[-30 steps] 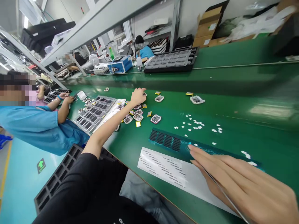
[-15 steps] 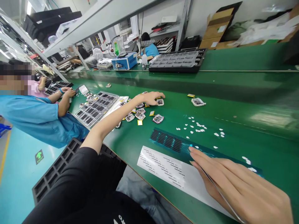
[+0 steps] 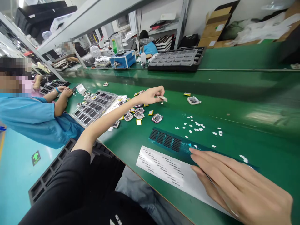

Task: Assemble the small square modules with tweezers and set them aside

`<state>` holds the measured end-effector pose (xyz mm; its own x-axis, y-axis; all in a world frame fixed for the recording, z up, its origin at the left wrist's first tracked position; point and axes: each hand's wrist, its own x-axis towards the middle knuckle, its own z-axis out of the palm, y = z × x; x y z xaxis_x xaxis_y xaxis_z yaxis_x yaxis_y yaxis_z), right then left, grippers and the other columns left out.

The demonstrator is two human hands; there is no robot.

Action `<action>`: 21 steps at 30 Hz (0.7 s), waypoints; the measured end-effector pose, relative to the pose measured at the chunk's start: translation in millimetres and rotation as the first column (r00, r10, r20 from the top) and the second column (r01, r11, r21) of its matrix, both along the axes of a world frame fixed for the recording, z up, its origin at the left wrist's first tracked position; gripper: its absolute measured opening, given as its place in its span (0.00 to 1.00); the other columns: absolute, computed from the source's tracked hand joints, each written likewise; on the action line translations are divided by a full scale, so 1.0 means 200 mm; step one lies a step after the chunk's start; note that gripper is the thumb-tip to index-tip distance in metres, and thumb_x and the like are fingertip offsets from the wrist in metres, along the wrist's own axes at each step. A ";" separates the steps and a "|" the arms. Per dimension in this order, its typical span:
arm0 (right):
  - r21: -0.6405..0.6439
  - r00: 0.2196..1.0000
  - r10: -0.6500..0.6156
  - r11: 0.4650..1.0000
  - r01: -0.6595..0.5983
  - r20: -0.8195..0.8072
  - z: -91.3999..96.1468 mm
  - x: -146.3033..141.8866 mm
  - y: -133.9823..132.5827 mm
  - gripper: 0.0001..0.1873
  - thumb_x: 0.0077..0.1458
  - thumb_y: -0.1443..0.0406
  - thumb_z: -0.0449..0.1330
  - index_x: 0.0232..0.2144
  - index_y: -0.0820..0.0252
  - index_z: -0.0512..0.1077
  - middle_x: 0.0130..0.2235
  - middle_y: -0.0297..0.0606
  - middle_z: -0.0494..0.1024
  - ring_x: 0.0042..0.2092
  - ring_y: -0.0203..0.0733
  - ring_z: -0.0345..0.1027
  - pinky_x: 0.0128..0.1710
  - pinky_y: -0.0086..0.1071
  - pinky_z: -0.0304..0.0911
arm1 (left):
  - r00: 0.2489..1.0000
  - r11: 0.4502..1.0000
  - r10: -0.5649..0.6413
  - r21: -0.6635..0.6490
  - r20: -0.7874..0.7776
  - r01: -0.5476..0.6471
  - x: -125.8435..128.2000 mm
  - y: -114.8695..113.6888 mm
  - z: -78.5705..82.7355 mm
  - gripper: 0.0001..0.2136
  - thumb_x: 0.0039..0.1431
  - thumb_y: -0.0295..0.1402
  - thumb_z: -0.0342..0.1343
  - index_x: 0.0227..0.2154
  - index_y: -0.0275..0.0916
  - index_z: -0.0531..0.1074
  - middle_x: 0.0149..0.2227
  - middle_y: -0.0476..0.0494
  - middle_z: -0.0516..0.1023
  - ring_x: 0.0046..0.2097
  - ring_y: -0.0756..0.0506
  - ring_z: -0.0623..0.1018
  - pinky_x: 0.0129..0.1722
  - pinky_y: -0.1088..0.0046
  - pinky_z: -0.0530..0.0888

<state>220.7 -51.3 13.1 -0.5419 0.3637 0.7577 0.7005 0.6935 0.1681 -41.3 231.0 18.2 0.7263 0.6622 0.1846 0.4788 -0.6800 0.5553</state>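
My left hand (image 3: 153, 95), arm stretched across the bench, pinches a small rounded electronic device housing (image 3: 162, 98) by its edge, lifted and tilted. More open housings (image 3: 157, 117) with circuitry and yellow-edged batteries (image 3: 138, 122) lie below that hand. In the right foreground my right hand (image 3: 243, 184) is closed around thin metal tweezers (image 3: 219, 190), largely hidden by the fingers. Under it runs a white printed sheet (image 3: 159, 167). Just beyond lies a teal strip (image 3: 185, 147) carrying rows of black adhesive pieces (image 3: 165, 139). Small white scraps (image 3: 199, 128) are scattered behind it.
A lone housing (image 3: 193, 100) lies farther right. To the left are a clear tray with dark squares (image 3: 93, 107) and a co-worker in a blue top (image 3: 32, 115). A blue box (image 3: 123, 59) and a black tray stack (image 3: 174, 61) stand at the back.
My left hand has closed on a housing that lay under its fingers and raised it off the bench. The right hand stays nearly in place; the view shifts slightly.
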 end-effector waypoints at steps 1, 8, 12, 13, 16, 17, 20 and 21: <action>-0.015 1.000 0.005 1.000 -0.005 -0.002 0.00 0.00 0.00 0.06 0.66 0.72 0.64 0.45 0.63 0.77 0.40 0.37 0.87 0.41 0.42 0.81 0.42 0.36 0.69 | 0.998 0.999 -0.004 -0.051 0.059 0.007 0.02 -0.07 0.00 0.04 0.66 0.28 0.57 0.40 0.37 0.66 0.38 0.40 0.83 0.42 0.46 0.84 0.47 0.66 0.77; -0.073 0.970 -0.141 0.989 0.129 -0.196 -0.06 -0.02 -0.01 0.21 0.65 0.78 0.57 0.56 0.57 0.76 0.23 0.25 0.72 0.25 0.34 0.63 0.29 0.30 0.60 | 0.868 0.723 0.168 -0.657 0.468 0.215 0.16 -0.73 0.04 0.10 0.71 0.40 0.58 0.43 0.37 0.70 0.28 0.56 0.73 0.25 0.54 0.77 0.39 0.71 0.79; -0.067 0.967 -0.159 0.987 0.148 -0.199 -0.06 -0.04 0.00 0.29 0.64 0.74 0.65 0.64 0.55 0.71 0.21 0.22 0.67 0.23 0.32 0.59 0.28 0.29 0.59 | 0.925 0.685 0.123 -0.705 0.358 0.182 0.20 -0.95 0.00 0.10 0.71 0.38 0.58 0.41 0.35 0.73 0.33 0.50 0.75 0.30 0.54 0.73 0.32 0.78 0.72; -0.071 0.974 -0.144 0.988 0.134 -0.175 -0.06 -0.04 0.00 0.27 0.64 0.71 0.67 0.63 0.56 0.72 0.21 0.22 0.68 0.23 0.32 0.60 0.28 0.29 0.59 | 0.930 0.700 0.096 -0.688 0.356 0.191 0.20 -0.97 -0.01 0.10 0.71 0.39 0.58 0.40 0.35 0.74 0.32 0.51 0.75 0.31 0.54 0.72 0.32 0.77 0.71; -0.077 0.980 -0.154 0.986 0.145 -0.125 -0.07 -0.04 0.00 0.20 0.63 0.69 0.69 0.56 0.54 0.76 0.21 0.22 0.69 0.23 0.30 0.62 0.27 0.29 0.57 | 0.919 0.774 0.054 -0.599 0.389 0.208 0.20 -1.01 -0.04 0.10 0.71 0.38 0.57 0.39 0.35 0.74 0.31 0.51 0.73 0.33 0.52 0.71 0.35 0.75 0.70; -0.077 0.980 -0.157 0.986 0.148 -0.120 -0.08 -0.04 0.00 0.18 0.62 0.70 0.69 0.53 0.54 0.77 0.22 0.21 0.70 0.23 0.29 0.63 0.27 0.29 0.57 | 0.909 0.794 0.057 -0.571 0.413 0.210 0.20 -1.02 -0.05 0.10 0.71 0.37 0.57 0.39 0.35 0.75 0.32 0.50 0.75 0.35 0.52 0.72 0.38 0.75 0.70; -0.069 0.977 -0.160 0.986 0.151 -0.144 -0.08 -0.05 0.00 0.20 0.60 0.74 0.70 0.53 0.54 0.76 0.22 0.19 0.72 0.21 0.27 0.62 0.26 0.27 0.57 | 0.869 0.753 0.099 -0.607 0.485 0.253 0.19 -1.04 -0.08 0.09 0.71 0.37 0.57 0.39 0.35 0.74 0.37 0.45 0.79 0.39 0.50 0.79 0.42 0.73 0.75; -0.069 0.974 -0.168 0.985 0.159 -0.151 -0.08 -0.05 0.00 0.23 0.60 0.74 0.70 0.55 0.54 0.76 0.22 0.19 0.73 0.21 0.27 0.62 0.25 0.27 0.57 | 0.857 0.709 0.122 -0.648 0.501 0.278 0.19 -1.05 -0.08 0.09 0.71 0.37 0.57 0.41 0.35 0.73 0.38 0.44 0.80 0.39 0.49 0.81 0.42 0.72 0.77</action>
